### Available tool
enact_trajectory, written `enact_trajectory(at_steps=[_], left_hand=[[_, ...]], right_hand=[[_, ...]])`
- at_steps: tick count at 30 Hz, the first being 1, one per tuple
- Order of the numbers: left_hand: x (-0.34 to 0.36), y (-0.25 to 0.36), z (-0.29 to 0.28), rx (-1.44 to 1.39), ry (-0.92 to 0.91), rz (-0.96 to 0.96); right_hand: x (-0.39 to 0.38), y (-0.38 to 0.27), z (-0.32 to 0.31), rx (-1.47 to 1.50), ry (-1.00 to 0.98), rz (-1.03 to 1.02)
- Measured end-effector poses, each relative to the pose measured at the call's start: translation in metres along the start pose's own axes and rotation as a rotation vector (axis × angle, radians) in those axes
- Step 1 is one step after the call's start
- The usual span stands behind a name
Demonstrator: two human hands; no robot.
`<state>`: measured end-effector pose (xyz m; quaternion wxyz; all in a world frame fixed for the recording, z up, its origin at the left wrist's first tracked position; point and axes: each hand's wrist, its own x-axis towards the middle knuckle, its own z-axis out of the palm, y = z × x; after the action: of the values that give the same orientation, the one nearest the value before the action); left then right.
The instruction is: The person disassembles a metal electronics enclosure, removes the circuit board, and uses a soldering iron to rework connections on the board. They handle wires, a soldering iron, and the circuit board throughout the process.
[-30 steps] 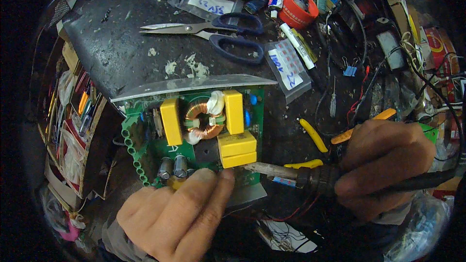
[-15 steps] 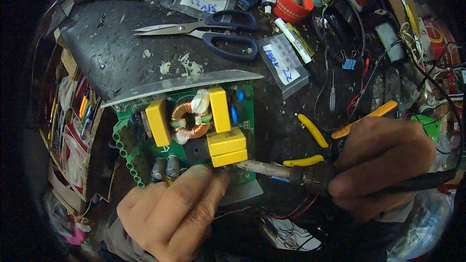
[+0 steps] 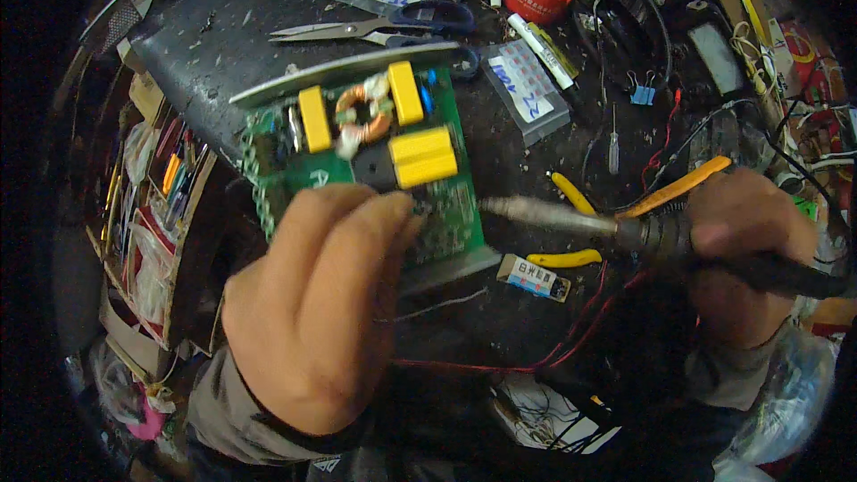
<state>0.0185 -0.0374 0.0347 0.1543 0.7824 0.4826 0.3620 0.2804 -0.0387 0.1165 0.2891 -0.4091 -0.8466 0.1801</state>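
Observation:
My left hand (image 3: pixel 317 295) is closed at the near part of a green circuit board (image 3: pixel 446 223), its fingertips hidden against the components there. The board carries yellow block capacitors (image 3: pixel 424 158) and a copper-wound ring coil (image 3: pixel 364 113), with a metal plate (image 3: pixel 357 64) along its far edge. In my right hand (image 3: pixel 754 245) is a soldering iron (image 3: pixel 571 215), gripped by its dark handle. Its pale, slightly blurred barrel points left, the tip close to the board's right edge; whether they touch I cannot tell.
Beyond the board lie scissors (image 3: pixel 357 30) and a small clear bag (image 3: pixel 525 94). Yellow-handled pliers (image 3: pixel 564 259), a small paper-sleeved block (image 3: pixel 534 278) and a screwdriver (image 3: pixel 613 153) lie to the right. A box of pens and tools (image 3: pixel 152 214) stands left. Red wires (image 3: pixel 536 366) cross the near side.
The board has shifted away from me and turned slightly, with my left hand following. My right hand has drawn the soldering iron up and to the right. The small sleeved block has come into view.

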Motion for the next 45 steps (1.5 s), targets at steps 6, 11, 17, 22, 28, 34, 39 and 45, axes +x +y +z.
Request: enact_trajectory(at_steps=[6, 11, 17, 22, 28, 34, 39, 45], left_hand=[[0.035, -0.019, -0.024, -0.108, -0.23, 0.04], [0.068, -0.029, -0.03, -0.032, -0.284, 0.31], [0.088, -0.049, -0.014, -0.284, -0.38, 0.36], [0.09, -0.056, -0.004, -0.344, -0.379, 0.431], [0.09, -0.047, -0.018, -0.385, -0.532, 0.162], [0.087, -0.054, -0.015, -0.375, -0.502, 0.242], [0.085, -0.055, -0.013, -0.376, -0.496, 0.269], [0.087, -0.058, -0.009, -0.369, -0.485, 0.276]], right_hand=[[-0.009, -0.023, 0.006, 0.049, 0.171, 0.491], [-0.008, -0.02, 0.011, 0.106, 0.122, 0.539], [-0.009, -0.01, 0.019, 0.136, 0.052, 0.415], [-0.014, -0.006, 0.023, 0.138, 0.051, 0.402], [-0.014, 0.002, 0.026, 0.095, -0.003, 0.272], [-0.015, 0.009, 0.026, 0.085, -0.054, 0.173], [-0.017, 0.009, 0.028, 0.109, -0.056, 0.143], [-0.015, 0.013, 0.026, 0.063, -0.092, 0.096]])
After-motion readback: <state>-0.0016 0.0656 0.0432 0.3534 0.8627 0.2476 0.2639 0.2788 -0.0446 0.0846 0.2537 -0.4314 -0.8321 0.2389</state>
